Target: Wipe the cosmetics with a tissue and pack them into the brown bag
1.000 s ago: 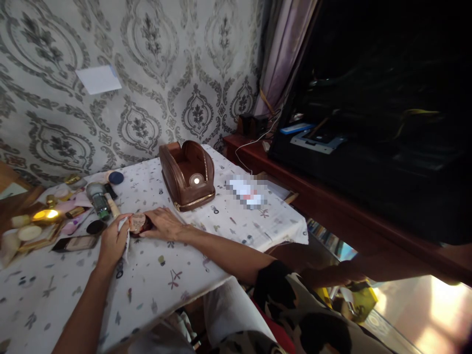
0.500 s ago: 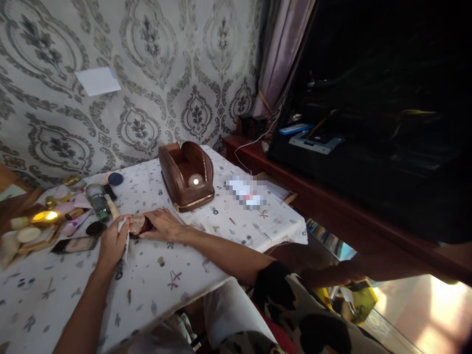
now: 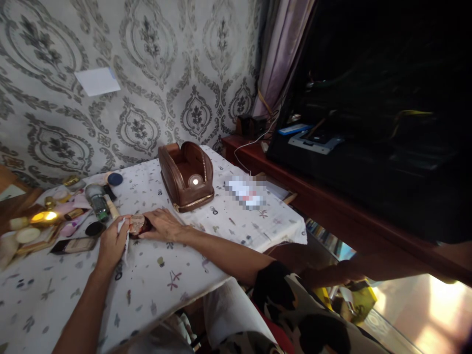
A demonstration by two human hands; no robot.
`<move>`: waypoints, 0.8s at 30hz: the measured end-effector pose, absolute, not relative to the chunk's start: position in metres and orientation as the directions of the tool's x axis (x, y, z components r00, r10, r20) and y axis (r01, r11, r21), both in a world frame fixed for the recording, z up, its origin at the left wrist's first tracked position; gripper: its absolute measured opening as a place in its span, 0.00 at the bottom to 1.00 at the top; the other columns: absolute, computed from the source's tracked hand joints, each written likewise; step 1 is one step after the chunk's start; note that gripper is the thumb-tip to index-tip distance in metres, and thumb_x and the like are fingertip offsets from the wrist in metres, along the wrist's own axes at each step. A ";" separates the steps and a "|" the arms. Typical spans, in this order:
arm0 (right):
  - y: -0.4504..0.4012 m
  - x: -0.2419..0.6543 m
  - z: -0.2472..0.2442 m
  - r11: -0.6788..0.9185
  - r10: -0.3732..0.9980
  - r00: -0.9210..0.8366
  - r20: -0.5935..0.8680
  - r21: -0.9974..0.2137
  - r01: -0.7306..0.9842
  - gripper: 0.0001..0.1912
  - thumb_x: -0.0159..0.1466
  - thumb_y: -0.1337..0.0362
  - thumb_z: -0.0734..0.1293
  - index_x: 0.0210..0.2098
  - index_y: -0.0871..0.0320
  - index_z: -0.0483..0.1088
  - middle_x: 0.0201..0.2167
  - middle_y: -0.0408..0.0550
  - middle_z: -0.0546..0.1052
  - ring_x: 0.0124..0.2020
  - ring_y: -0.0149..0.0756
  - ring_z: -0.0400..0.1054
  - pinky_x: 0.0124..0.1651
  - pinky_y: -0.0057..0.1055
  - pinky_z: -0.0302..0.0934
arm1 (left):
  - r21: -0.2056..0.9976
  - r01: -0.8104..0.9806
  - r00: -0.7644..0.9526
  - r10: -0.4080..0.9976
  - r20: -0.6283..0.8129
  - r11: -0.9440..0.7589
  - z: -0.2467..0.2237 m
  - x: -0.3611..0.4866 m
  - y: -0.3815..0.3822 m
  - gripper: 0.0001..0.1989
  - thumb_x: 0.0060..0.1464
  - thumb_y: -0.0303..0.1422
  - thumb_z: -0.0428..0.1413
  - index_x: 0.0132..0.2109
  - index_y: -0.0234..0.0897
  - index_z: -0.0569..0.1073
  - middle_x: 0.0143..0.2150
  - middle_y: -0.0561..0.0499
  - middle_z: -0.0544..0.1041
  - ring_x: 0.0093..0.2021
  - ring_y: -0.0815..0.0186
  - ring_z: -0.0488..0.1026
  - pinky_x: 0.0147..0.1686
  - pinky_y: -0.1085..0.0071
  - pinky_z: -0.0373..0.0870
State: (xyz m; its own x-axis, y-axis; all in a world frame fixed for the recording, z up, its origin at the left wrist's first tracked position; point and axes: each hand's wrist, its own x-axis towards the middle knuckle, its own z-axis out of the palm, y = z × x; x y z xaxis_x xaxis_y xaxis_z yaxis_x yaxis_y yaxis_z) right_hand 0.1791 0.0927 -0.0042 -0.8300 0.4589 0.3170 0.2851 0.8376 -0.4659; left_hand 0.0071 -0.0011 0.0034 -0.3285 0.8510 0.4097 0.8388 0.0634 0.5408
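Observation:
My left hand (image 3: pixel 113 239) is closed on a white wipe (image 3: pixel 126 241), which it presses against the left side of a small round jar (image 3: pixel 137 224). The jar has a pale, marbled-looking top and a dark reddish-brown side. From the right, my right hand (image 3: pixel 162 226) has its fingers wrapped round the jar near the table surface. Just behind the left hand lies a slim cream-coloured tube (image 3: pixel 111 206). A black round lid (image 3: pixel 95 228) and a flat dark-edged compact (image 3: pixel 74 245) lie to its left. Fingertips of both hands are partly hidden.
An unzipped brown leather bag (image 3: pixel 186 179) stands behind my hands. Several cosmetics and a clear bottle (image 3: pixel 98 202) crowd the table's left side. A blurred-out phone-like object (image 3: pixel 245 191) lies at right. The patterned tablecloth (image 3: pixel 177 275) ends near my lap.

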 end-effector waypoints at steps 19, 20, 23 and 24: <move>0.093 0.180 -0.004 0.835 0.465 -0.827 0.317 -0.467 0.291 0.32 0.63 0.47 0.68 0.56 0.65 0.64 0.48 0.61 0.75 0.51 0.50 0.68 0.54 0.43 0.57 | 0.535 0.843 -0.318 0.853 0.414 0.054 0.004 0.007 -0.001 0.26 0.60 0.50 0.42 0.44 0.35 0.75 0.42 0.43 0.82 0.43 0.55 0.78 0.43 0.65 0.71; 0.093 0.180 -0.004 0.836 0.465 -0.824 0.322 -0.467 0.289 0.32 0.63 0.47 0.68 0.56 0.64 0.64 0.48 0.61 0.76 0.51 0.49 0.68 0.54 0.43 0.57 | 0.532 0.845 -0.319 0.851 0.416 0.056 0.004 0.007 -0.001 0.26 0.60 0.50 0.42 0.44 0.35 0.75 0.42 0.43 0.82 0.43 0.55 0.78 0.43 0.65 0.72; 0.093 0.179 -0.005 0.833 0.470 -0.818 0.331 -0.472 0.288 0.32 0.62 0.47 0.69 0.56 0.63 0.65 0.47 0.60 0.76 0.50 0.49 0.68 0.53 0.43 0.57 | 0.530 0.846 -0.320 0.849 0.420 0.057 0.004 0.007 -0.001 0.26 0.60 0.50 0.42 0.44 0.35 0.75 0.41 0.43 0.81 0.42 0.55 0.78 0.43 0.65 0.72; 0.093 0.179 -0.005 0.833 0.470 -0.819 0.330 -0.472 0.288 0.32 0.62 0.47 0.69 0.56 0.63 0.65 0.47 0.59 0.76 0.49 0.49 0.68 0.52 0.43 0.58 | 0.529 0.847 -0.320 0.849 0.421 0.056 0.004 0.007 -0.001 0.26 0.60 0.49 0.42 0.44 0.35 0.75 0.41 0.43 0.81 0.42 0.55 0.78 0.42 0.65 0.72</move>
State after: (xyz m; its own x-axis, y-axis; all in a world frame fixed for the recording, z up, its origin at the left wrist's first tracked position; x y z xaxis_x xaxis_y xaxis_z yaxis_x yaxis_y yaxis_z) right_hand 0.1790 0.0930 -0.0054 -0.8187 0.4700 0.3299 0.2884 0.8333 -0.4716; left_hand 0.0073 -0.0014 0.0039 -0.3197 0.8488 0.4211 0.8465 0.0562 0.5294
